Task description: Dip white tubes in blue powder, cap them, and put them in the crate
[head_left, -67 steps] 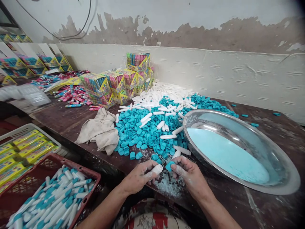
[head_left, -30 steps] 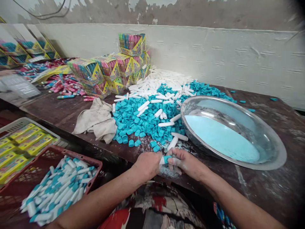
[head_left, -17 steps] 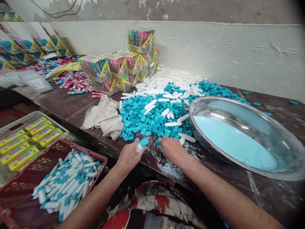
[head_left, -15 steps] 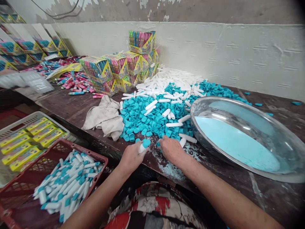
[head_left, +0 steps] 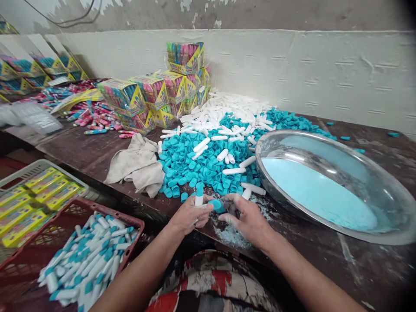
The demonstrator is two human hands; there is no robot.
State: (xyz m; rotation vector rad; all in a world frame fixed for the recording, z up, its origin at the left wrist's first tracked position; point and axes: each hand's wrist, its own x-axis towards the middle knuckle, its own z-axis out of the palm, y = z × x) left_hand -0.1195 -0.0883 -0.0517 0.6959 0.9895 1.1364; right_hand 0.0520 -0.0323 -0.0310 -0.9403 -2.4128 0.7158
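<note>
- Capped tube [head_left: 199, 194]: a smooth white barrel with a rounded teal cap at its top end, standing nearly upright in the left fingers; its lower part is hidden by the hand.
- Loose cap [head_left: 217, 206]: plain teal, at the tip of the left thumb, between the 2 hands and just above the table edge.
- Left hand [head_left: 191, 215]: forearm rising from the bottom edge, fingers folded closed around the capped tube, thumb stretched toward the right hand and touching the loose cap.
- Right hand [head_left: 244, 216]: forearm slanting in from the lower right, thumb and fingers parted in a wide curve facing the loose cap; nothing is seen in the grasp, and contact of the fingertips with the cap cannot be told.
- Red crate [head_left: 65, 214]: lower left, lattice-walled, heaped with white tubes wearing teal caps; beyond it, a pale tray [head_left: 19, 177] of yellow boxes [head_left: 42, 186].
- Dark table [head_left: 81, 151]: dusted with pale powder [head_left: 232, 234] near the right hand.
- Metal basin [head_left: 401, 236]: right side, holding a pale blue mass.
- Teal cap heap [head_left: 195, 167]: beyond the hands, between the basin and a crumpled cloth [head_left: 136, 167].
- White tube heap [head_left: 237, 108]: farther back, beside stacked display boxes [head_left: 152, 97].
- Wall [head_left: 292, 73]: pale, behind everything.
</note>
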